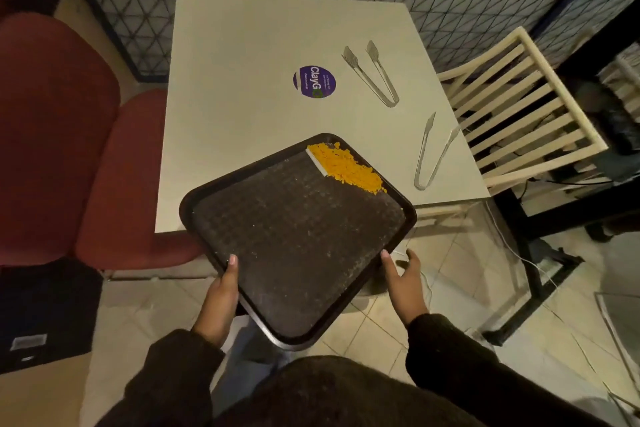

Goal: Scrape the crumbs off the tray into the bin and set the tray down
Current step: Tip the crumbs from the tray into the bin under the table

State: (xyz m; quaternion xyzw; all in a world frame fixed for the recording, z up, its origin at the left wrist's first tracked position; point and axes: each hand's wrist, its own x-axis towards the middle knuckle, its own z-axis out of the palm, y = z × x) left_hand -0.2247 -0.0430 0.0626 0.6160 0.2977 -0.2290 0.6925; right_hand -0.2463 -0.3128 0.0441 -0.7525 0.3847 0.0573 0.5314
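Tray point(298, 236) stiff, light, held over the bench point(242, 80) edge: left grip point(221, 298) clamped on its rim, right grip point(403, 282) open beside it, crumbs point(346, 165) loose at far corner

The left hand point(221, 291) hides its fingers under the tray point(298, 239), which covers the bench's point(242, 45) near edge. The purple sticker's point(314, 81) small print is unreadable.
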